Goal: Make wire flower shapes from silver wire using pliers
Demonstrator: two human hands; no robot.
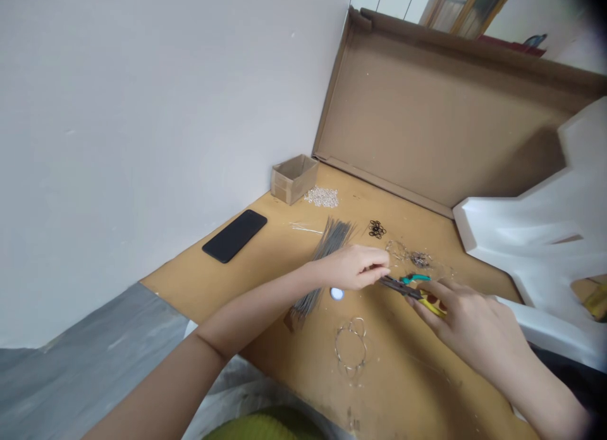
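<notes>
My right hand (467,317) is wrapped round the yellow handle of a pair of pliers (401,286), whose dark jaws point left. At the tips of those jaws, the fingers of my left hand (358,267) are pinched together; whatever they hold is too small to make out. Beneath my left wrist lies a bundle of straight grey wires (334,234), partly covered by the arm. A teal handle (416,277) shows just behind the pliers, and I cannot tell whether it belongs to them. Closer to me is a bent wire ring with small loops (351,345).
A small open cardboard box (294,179) stands by the wall beside a pile of clear beads (322,196). A black phone (236,236) lies at left. Black rings (377,229) and tangled wire pieces (420,258) lie behind my hands. White foam (521,219) stands at right.
</notes>
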